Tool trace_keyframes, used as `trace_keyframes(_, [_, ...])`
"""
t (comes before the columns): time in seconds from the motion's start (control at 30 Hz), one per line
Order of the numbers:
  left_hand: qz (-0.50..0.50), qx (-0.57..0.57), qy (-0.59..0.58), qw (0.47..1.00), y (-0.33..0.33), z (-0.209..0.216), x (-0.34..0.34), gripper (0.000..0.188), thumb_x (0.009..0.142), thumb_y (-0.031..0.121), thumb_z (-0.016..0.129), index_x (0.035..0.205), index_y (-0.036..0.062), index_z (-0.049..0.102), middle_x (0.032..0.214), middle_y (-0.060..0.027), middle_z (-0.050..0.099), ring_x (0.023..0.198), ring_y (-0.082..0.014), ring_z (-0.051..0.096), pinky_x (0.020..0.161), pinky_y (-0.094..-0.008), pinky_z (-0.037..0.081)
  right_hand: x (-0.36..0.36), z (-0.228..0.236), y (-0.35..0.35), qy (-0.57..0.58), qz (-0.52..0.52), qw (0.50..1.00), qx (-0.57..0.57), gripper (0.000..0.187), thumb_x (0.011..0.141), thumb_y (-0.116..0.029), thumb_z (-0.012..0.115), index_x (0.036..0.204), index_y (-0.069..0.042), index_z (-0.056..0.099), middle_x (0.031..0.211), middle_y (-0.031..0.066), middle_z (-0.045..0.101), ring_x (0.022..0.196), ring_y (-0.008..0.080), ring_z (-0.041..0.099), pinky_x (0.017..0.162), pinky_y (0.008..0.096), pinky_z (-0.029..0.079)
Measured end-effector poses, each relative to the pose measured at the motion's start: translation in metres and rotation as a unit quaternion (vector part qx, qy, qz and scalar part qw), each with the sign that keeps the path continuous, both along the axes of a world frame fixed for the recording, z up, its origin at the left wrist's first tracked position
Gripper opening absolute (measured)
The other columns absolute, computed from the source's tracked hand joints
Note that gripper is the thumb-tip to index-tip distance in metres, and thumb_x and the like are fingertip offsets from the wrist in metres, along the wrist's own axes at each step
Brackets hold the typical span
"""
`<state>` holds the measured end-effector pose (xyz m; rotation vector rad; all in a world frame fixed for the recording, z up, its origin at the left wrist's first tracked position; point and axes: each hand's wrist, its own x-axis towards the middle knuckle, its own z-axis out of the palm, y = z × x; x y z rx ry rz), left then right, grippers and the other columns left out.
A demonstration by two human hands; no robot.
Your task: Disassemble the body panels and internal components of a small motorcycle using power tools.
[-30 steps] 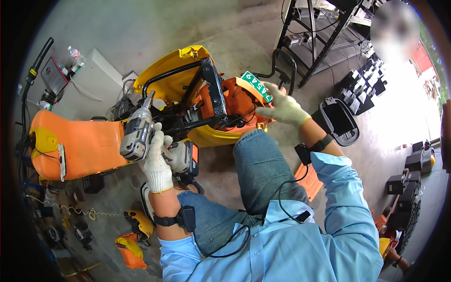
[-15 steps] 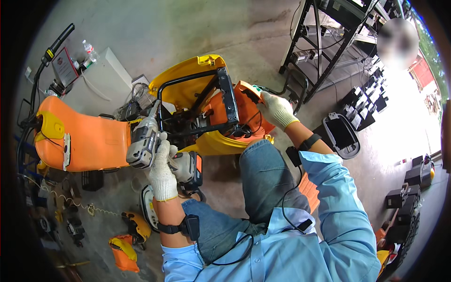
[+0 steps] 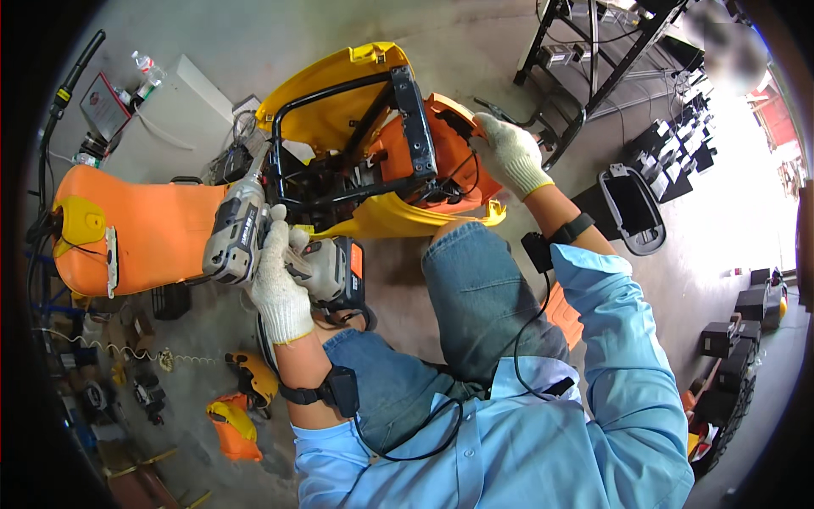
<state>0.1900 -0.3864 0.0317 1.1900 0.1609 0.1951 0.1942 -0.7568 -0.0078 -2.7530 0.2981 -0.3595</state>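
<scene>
My left hand (image 3: 281,293), in a knitted white glove, is wrapped round the handle of a grey and black cordless drill (image 3: 233,240). Its long bit points up and away, beside the black tubular frame (image 3: 343,85) of a small vehicle. On the frame's right, my gloved right hand (image 3: 514,154) grips the upper edge of an orange plastic panel (image 3: 448,113); the fingertips are partly hidden behind it. A raised yellow cover (image 3: 284,99) and a lower yellow body panel (image 3: 398,217) flank the frame. Left of the drill lies an orange seat (image 3: 157,233).
A white cabinet (image 3: 188,110) stands behind the seat, with a bottle (image 3: 146,66) on it. A black rack (image 3: 632,64) is at the far right, and a dark bin-like part (image 3: 632,208) below it. Orange-yellow parts (image 3: 233,424) and a coiled cord (image 3: 127,349) lie on the floor at left.
The whole view has shifted, so the vehicle sits higher in the picture. My left hand and the drill have moved slightly left and up. Both hands keep their holds.
</scene>
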Motion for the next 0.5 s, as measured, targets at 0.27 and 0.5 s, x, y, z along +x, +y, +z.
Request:
trace_keyframes(0.27, [0.006,-0.012,0.038,0.999,0.008,-0.008,0.0,0.049,0.086,0.003,0.073,0.133,0.0048,0.057,0.115,-0.01,0.071,0.072,-0.0122,0.066,0.064,-0.0251,0.057,-0.011,0.001,-0.033,-0.058,-0.105,0.972,0.203,0.053,0.09,-0.048,0.064,0.129,-0.011,0.063,0.118,0.0149,0.07,0.11,0.0287,0.067,0.093,0.0353,0.05])
trace_keyframes(0.5, [-0.002,-0.002,0.06,0.998,0.0,-0.01,0.004,0.044,0.088,0.005,0.072,0.13,0.0068,0.059,0.113,-0.0087,0.071,0.07,-0.0125,0.066,0.065,-0.0281,0.057,-0.095,-0.176,-0.146,-0.088,-0.506,0.66,0.548,0.086,0.08,-0.047,0.074,0.145,0.001,0.043,0.147,0.017,0.049,0.13,0.0309,0.052,0.106,0.042,0.043])
